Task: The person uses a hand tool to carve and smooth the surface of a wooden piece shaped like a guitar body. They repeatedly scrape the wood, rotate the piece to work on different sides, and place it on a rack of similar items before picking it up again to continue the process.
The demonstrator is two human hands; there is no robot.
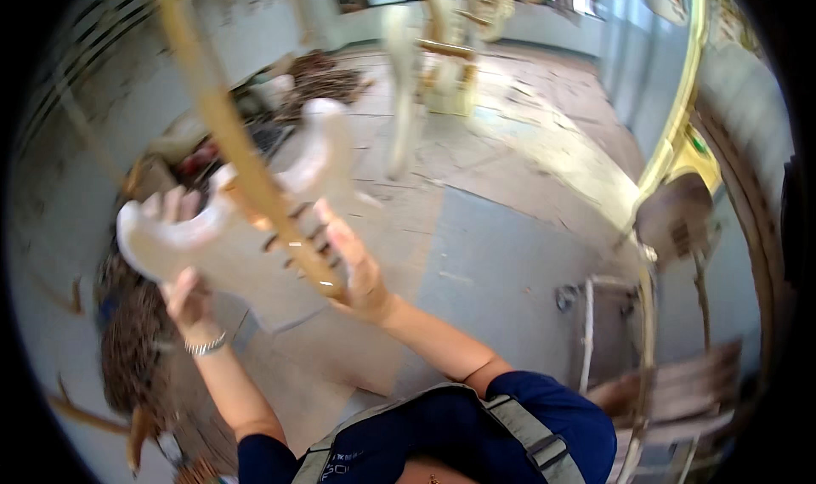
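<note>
Navy short-sleeved shirt (pixel 561 416), grey buckled straps (pixel 515 422), silvery left wristband (pixel 205 345)

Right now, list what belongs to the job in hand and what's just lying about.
Likely in the job:
pale horned board, in the left hand
wooden bar, by the right hand

Apparently just lying about:
brown stick pile
pale-framed rack

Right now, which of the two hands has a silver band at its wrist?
The left hand, holding the pale, curved board. The silver band circles its wrist; the right hand, at the wooden bar's lower end, shows a bare wrist.
</note>
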